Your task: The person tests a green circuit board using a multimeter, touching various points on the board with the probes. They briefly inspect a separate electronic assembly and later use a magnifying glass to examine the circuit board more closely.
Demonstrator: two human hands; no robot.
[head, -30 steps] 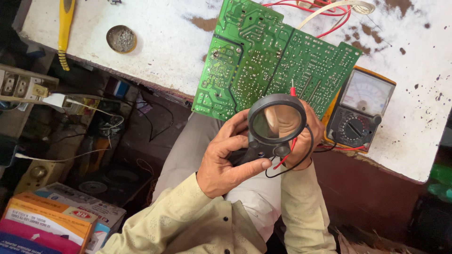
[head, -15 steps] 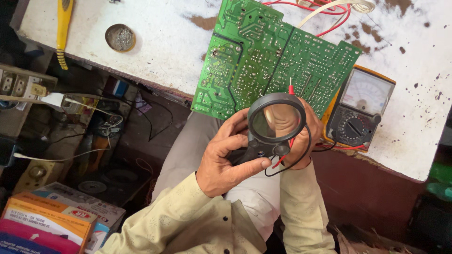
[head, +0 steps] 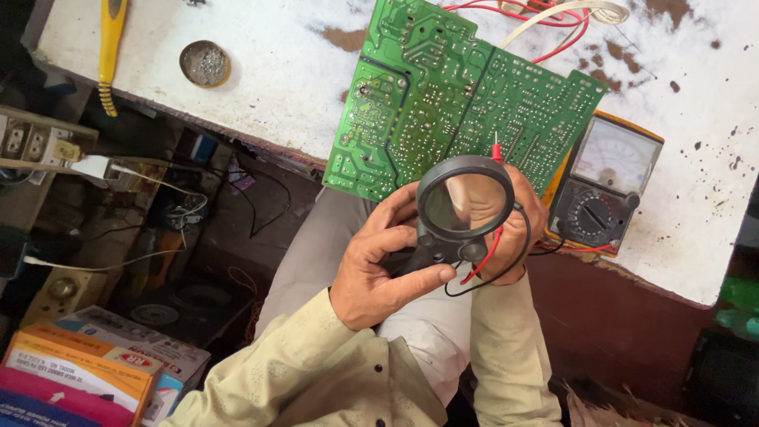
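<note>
My left hand (head: 371, 273) grips the black handle of a round magnifying glass (head: 465, 198) and holds it just in front of the near edge of a green circuit board (head: 451, 103), which lies solder side up on the white table (head: 277, 79). Behind the lens, my right hand (head: 528, 237) is closed on a red test probe (head: 496, 152) whose tip reaches the board's edge. A black lead (head: 506, 273) loops under that hand. An analog multimeter (head: 605, 186) with a dial sits just right of my right hand.
A round tin of metal bits (head: 204, 63) and a yellow-handled tool (head: 111, 39) lie at the table's left. Red and white wires (head: 553, 16) run off the board's far side. Below the table are a socket board (head: 32, 142), cables and cardboard boxes (head: 87, 364).
</note>
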